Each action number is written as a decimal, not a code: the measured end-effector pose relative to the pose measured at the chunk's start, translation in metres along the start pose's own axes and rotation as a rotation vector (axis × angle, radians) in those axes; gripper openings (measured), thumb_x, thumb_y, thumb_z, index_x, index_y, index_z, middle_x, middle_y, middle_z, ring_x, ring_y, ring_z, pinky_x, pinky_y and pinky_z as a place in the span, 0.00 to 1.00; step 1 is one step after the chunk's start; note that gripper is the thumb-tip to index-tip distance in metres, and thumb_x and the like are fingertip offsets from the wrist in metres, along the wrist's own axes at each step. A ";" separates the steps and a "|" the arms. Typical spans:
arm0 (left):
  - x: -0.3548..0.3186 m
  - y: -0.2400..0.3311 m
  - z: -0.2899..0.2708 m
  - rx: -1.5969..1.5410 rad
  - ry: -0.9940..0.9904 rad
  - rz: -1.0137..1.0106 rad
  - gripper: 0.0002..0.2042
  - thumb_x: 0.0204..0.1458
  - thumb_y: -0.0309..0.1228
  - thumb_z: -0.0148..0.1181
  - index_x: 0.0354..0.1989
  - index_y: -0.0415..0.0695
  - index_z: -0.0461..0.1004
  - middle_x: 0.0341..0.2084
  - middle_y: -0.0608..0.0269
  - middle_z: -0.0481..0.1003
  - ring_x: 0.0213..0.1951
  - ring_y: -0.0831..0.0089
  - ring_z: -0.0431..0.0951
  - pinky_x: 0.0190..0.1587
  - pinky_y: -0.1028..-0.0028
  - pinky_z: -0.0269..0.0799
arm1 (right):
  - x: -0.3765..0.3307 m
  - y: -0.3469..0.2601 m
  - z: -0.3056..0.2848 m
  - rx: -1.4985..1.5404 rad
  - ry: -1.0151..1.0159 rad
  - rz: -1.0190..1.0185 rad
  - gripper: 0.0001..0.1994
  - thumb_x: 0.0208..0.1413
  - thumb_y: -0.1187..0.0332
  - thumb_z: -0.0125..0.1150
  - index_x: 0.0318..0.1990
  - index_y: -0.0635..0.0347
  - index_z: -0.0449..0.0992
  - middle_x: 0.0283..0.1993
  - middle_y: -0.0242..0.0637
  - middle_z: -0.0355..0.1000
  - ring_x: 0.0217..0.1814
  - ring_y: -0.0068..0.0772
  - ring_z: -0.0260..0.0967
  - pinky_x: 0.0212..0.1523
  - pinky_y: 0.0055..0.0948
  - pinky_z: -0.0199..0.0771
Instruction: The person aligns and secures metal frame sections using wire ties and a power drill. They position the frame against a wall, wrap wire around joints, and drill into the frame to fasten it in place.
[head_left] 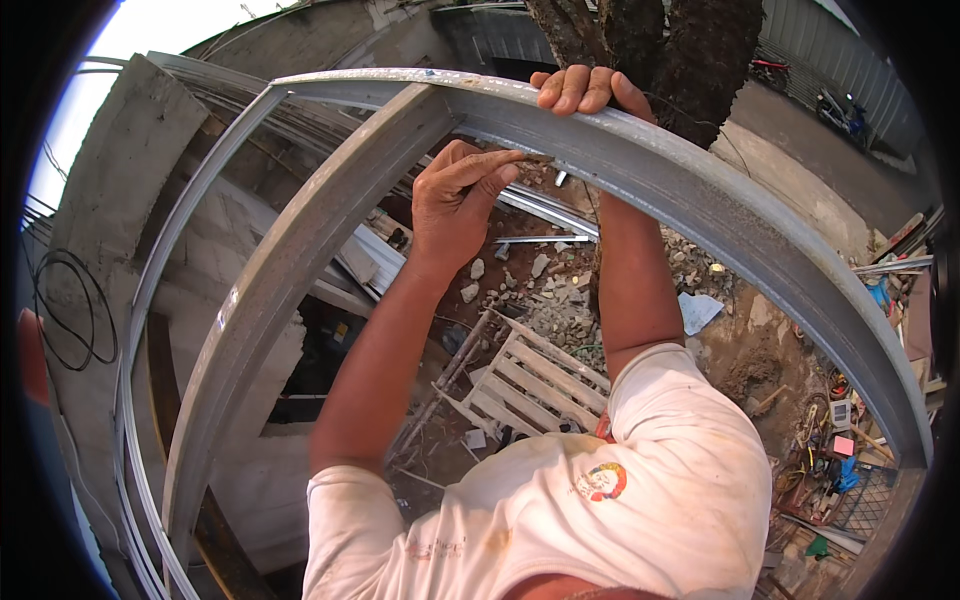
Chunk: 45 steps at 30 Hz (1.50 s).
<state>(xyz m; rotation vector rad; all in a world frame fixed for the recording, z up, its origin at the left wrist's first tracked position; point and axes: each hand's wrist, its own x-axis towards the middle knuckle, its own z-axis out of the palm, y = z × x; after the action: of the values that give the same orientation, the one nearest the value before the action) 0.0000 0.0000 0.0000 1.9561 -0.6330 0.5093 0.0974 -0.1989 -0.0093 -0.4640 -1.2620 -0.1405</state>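
Grey metal forms the long channel-shaped beam (740, 225) running before the rough brown tree trunk (705, 60) — we judge it heavy, stiff, slip-resistant, best held by its upper edge. Before the trunk, the right hand (590, 92) curls over that edge; left of the trunk and lower, the left hand (460, 205) pinches closed on a thin brown sliver (538, 158) — kind unclear.

a slatted wooden pallet (537, 385) lies near broken rubble (562, 310), and a thick dark tree trunk (706, 70) stands beyond.

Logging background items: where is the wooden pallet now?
In the head view, the wooden pallet lies just below and right of centre, between the person's arms, beside grey rubble.
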 end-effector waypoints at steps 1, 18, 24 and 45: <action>0.001 -0.003 0.006 0.028 0.012 0.051 0.08 0.55 0.26 0.67 0.43 0.46 0.85 0.31 0.64 0.75 0.33 0.75 0.74 0.38 0.75 0.72 | -0.001 -0.001 0.002 -0.001 0.016 0.000 0.23 0.70 0.59 0.40 0.34 0.58 0.83 0.36 0.47 0.78 0.50 0.45 0.75 0.70 0.44 0.55; 0.018 -0.003 0.021 0.243 0.051 0.297 0.03 0.52 0.22 0.64 0.34 0.38 0.80 0.27 0.58 0.71 0.30 0.64 0.74 0.34 0.68 0.69 | -0.001 0.000 0.006 0.011 0.072 -0.001 0.22 0.69 0.61 0.41 0.32 0.58 0.83 0.35 0.47 0.78 0.49 0.44 0.75 0.70 0.43 0.56; 0.021 0.008 0.024 0.216 0.075 0.353 0.02 0.51 0.21 0.63 0.32 0.36 0.78 0.26 0.58 0.71 0.29 0.65 0.73 0.33 0.69 0.68 | 0.000 -0.001 0.004 -0.006 0.050 0.005 0.22 0.69 0.61 0.41 0.32 0.58 0.82 0.35 0.46 0.78 0.49 0.43 0.75 0.70 0.43 0.57; -0.310 -0.085 -0.140 0.645 -0.140 -0.575 0.05 0.52 0.27 0.66 0.32 0.37 0.80 0.24 0.53 0.75 0.26 0.60 0.77 0.29 0.64 0.69 | 0.002 0.002 0.010 0.082 0.057 0.019 0.22 0.70 0.62 0.38 0.34 0.58 0.82 0.35 0.46 0.77 0.52 0.45 0.74 0.72 0.45 0.54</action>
<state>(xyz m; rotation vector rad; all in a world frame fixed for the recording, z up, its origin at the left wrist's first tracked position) -0.1992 0.2252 -0.1812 2.6619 0.0559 0.2201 0.0900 -0.1927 -0.0056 -0.3986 -1.2024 -0.0854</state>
